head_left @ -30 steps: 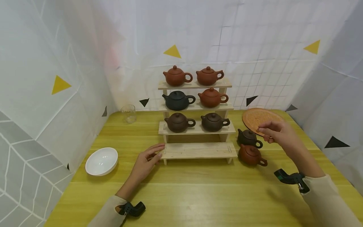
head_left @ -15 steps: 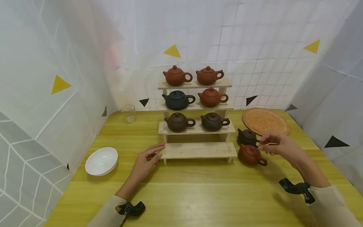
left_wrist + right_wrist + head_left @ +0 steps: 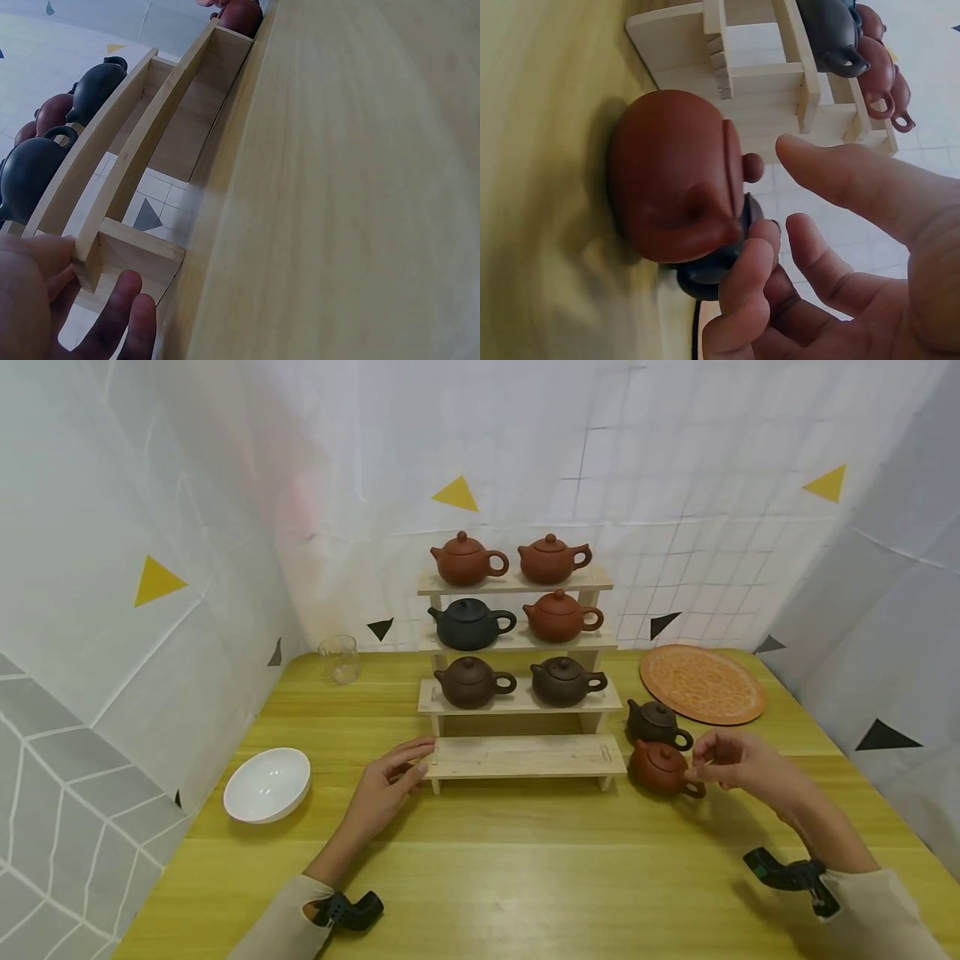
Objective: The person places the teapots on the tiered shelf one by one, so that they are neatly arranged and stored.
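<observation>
My left hand (image 3: 382,789) rests against the left end of the wooden stand's (image 3: 517,756) lowest step, thumb at the corner and fingers relaxed. On the right, my right hand (image 3: 750,770) hovers at the handle side of a reddish-brown teapot (image 3: 658,767). In the right wrist view, that teapot (image 3: 675,165) stands upright on the table; thumb and fingers are apart, the fingertips close to its handle. Whether they touch it, I cannot tell. Just behind stands a dark brown teapot (image 3: 649,723). Nothing stands on the lowest step.
Several teapots fill the upper steps, among them a blue-black teapot (image 3: 468,625) and a red teapot (image 3: 461,562). A white bowl (image 3: 267,787) and a clear glass (image 3: 341,660) are at left. Behind my right hand lies a round orange-brown mat (image 3: 703,683).
My right hand has come down and nearer, from above the dark teapot and mat to the red teapot's handle. The left hand and the teapots have stayed put.
</observation>
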A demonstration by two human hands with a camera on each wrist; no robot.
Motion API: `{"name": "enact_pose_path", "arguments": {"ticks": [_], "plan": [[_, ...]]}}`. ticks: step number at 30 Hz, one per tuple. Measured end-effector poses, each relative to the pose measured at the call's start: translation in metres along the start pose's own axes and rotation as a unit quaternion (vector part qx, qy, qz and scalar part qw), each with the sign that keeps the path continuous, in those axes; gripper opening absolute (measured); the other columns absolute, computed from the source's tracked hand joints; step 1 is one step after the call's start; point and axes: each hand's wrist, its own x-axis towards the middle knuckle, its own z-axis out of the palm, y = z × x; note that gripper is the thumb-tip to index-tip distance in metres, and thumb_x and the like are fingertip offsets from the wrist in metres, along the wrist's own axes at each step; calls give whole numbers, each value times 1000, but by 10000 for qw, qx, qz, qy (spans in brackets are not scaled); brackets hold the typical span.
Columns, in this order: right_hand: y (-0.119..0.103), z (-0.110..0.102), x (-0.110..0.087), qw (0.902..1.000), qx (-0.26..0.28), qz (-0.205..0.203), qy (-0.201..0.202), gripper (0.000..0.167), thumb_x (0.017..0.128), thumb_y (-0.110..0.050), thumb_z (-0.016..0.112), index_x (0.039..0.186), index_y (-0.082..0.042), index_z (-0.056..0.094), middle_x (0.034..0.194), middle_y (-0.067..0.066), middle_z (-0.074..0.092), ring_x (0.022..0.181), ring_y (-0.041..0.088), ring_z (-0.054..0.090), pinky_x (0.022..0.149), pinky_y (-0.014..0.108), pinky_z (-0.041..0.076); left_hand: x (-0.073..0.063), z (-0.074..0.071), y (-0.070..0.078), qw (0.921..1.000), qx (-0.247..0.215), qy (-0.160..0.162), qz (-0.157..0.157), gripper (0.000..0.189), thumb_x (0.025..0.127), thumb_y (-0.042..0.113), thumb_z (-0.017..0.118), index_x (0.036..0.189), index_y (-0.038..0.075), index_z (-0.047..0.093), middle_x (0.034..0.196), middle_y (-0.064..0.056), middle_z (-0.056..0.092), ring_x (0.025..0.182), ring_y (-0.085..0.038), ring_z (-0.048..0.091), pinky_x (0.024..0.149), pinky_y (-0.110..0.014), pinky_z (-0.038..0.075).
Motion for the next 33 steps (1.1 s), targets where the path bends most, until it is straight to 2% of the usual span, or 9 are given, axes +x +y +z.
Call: {"name": "enact_pose_path", "arguments": {"ticks": [10,19,27,33], "plan": [[11,6,1,9998,-127,106,115,30,100,-13,72,114,7,56,96,13,68,80,27,61,63,36,49,1,0,3,10000,-3,2,-44,34,107,19,63,140,12,68,150,0,56,106,-25,67,79,-43,61],[19,5,1,9995,-116,266,94,30,102,-17,70,114,8,58,94,11,70,74,29,61,61,37,50,1,0,1,10000,-5,-19,26,34,107,17,63,140,11,68,150,-2,55,106,-25,67,78,-43,61],[27,3,1,9977,483,271,-403,27,105,-15,66,112,9,54,99,18,74,74,28,65,61,36,54,1,0,0,10000,-3,-15,-16,34,107,18,63,140,12,68,150,-2,55,107,-25,67,79,-43,61],[32,2,2,9931,972,231,-610,23,106,-10,62,110,11,53,101,26,72,72,25,69,66,41,61,0,-1,-2,10000,-22,-51,42,34,107,18,63,140,10,68,151,-4,55,106,-26,67,79,-44,61]]}}
